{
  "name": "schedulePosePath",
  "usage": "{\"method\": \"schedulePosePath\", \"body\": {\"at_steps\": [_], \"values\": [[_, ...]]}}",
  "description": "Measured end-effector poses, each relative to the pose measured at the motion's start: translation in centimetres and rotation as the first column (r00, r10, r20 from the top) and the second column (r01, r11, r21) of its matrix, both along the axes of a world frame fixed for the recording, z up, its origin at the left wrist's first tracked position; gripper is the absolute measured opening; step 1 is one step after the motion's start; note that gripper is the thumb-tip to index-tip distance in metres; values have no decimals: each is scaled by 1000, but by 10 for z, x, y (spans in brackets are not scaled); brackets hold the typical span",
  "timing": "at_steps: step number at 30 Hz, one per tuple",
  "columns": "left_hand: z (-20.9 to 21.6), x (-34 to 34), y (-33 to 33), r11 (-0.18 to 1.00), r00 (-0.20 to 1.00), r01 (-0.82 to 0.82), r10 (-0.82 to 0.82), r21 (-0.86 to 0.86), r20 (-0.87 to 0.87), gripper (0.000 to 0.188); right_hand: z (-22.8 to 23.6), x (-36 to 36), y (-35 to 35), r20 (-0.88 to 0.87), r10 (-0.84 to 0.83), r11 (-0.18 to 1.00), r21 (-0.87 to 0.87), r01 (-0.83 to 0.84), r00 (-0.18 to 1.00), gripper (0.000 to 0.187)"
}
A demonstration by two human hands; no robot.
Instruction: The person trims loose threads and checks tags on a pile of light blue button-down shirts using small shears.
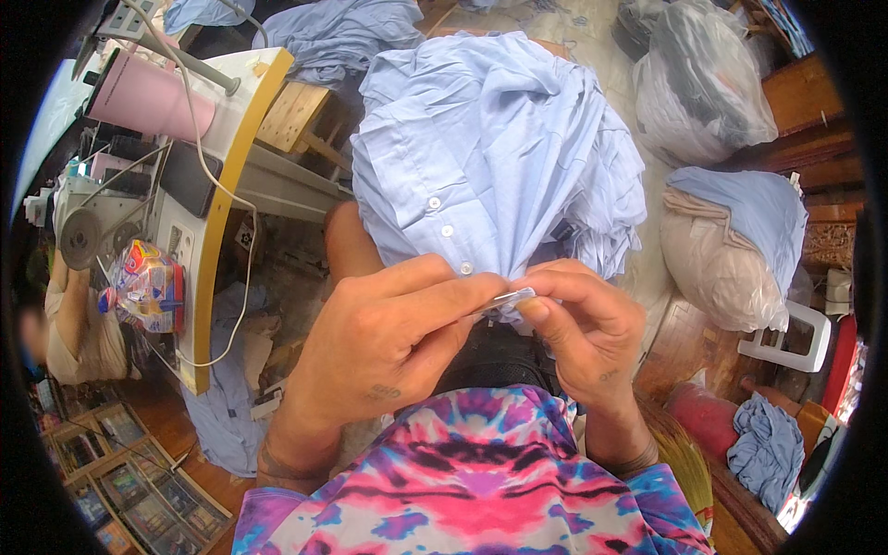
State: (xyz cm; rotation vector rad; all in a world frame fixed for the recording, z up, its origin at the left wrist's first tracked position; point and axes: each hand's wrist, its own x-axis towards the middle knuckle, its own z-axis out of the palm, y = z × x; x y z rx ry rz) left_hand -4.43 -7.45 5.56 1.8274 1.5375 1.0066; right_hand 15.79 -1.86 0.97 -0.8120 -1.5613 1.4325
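A light blue shirt (462, 148) with a row of white buttons is bunched over my lap, its lower part drawn up to my fingers. My left hand (388, 324) is closed, thumb and forefinger around a thin, shiny tool (507, 299) whose exact kind is hard to make out. Right against it, my right hand (592, 324) pinches a small folded bit of the shirt's edge between thumb and fingers. Both hands meet just below the lowest visible button. The left fingertips are partly hidden behind the knuckles.
At left stands a white sewing table (242, 120) with a pink tumbler (153, 97), a dark phone (190, 178), a colourful plastic package (151, 287) and a dangling cable. Stuffed plastic bags (703, 83) and a white stool (791, 338) are on the right. Another person sits far left.
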Motion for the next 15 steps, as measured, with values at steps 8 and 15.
{"method": "schedulePosePath", "body": {"at_steps": [8, 15], "values": [[-2, -2, -1, 1000, 999, 5, -5, -2, -33, 23, 2, -1, 1, 40, 9, 1000, -11, -8, 999, 11], [-5, 0, -1, 1000, 1000, -8, 8, 25, -3, 22, 4, 0, 6, 142, 38, 997, 60, -47, 989, 11]]}}
